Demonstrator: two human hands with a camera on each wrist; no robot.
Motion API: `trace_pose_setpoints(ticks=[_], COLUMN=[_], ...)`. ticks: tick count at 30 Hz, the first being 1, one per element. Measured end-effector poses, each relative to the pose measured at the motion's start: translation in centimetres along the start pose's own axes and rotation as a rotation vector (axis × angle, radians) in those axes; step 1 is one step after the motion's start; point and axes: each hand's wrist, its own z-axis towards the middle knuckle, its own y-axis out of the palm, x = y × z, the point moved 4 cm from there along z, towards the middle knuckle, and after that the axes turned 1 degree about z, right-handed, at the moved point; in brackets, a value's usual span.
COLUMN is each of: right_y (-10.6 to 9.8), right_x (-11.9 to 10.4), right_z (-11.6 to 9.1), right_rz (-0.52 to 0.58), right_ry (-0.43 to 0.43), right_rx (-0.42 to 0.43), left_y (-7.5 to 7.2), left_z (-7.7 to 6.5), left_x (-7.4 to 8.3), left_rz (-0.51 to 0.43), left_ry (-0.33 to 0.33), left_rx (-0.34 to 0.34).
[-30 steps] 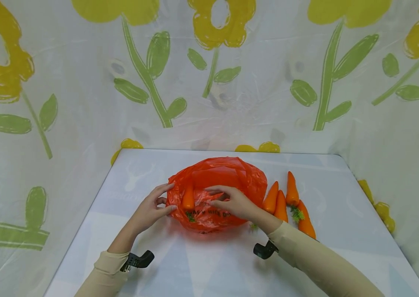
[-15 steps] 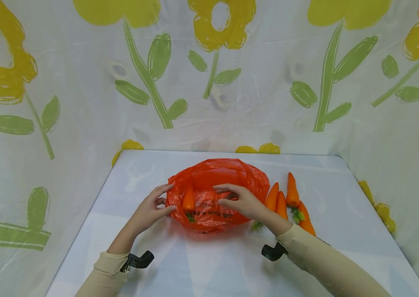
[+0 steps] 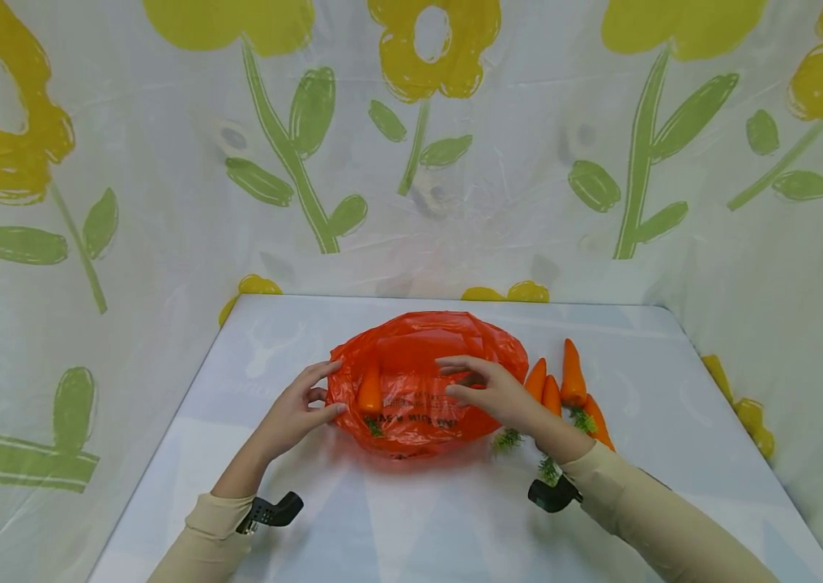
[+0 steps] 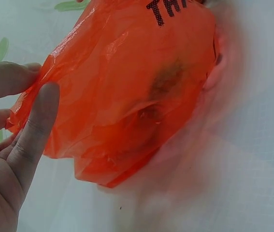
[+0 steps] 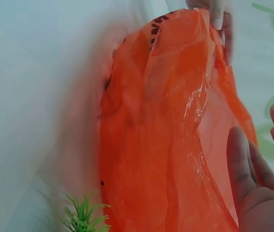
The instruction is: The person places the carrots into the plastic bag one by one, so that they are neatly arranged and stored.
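A red plastic bag (image 3: pixel 411 437) lies with its mouth spread wide on the table. One carrot (image 3: pixel 370 390) with a green tuft is inside it, at the left. My left hand (image 3: pixel 302 411) pinches the bag's left rim between thumb and fingers, as the left wrist view also shows. Over the bag's right part hovers my right hand (image 3: pixel 492 394), fingers apart and holding nothing. In the right wrist view its thumb is close to the bag's rim; I cannot tell whether they touch. Several carrots (image 3: pixel 573 376) lie right of the bag, partly hidden behind the right hand and forearm.
The white table (image 3: pixel 295 518) has a pale pattern, with its far edge just behind the bag. A curtain (image 3: pixel 513 202) with yellow flowers hangs around the back and sides. Each wrist wears a black camera (image 3: pixel 554 494).
My right hand has moved rightward over the bag, towards the carrots at the right, uncovering more of the bag's print. The left hand has stayed on the rim.
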Motion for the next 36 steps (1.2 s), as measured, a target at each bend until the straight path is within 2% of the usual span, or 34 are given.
trace_pose_setpoints(ticks=[9,22,36], right_y=[-0.6,-2.2,-3.6], right_x=[-0.1,0.2,0.7], right_z=[-0.7,-2.0,-3.2], right_rz=[-0.017,-0.065,-0.049], right_ry=[-0.005,-0.002,0.020], right_rx=[0.026,0.076,0.113], left_y=[0.1,-0.1,-0.1], left_z=[-0.2,0.0,0.0], left_x=[0.0,-0.1,-0.2], left_rz=[-0.019,0.001,0.003], left_ry=[-0.006,-0.010,-0.001], left_rx=[-0.005,-0.002,-0.002])
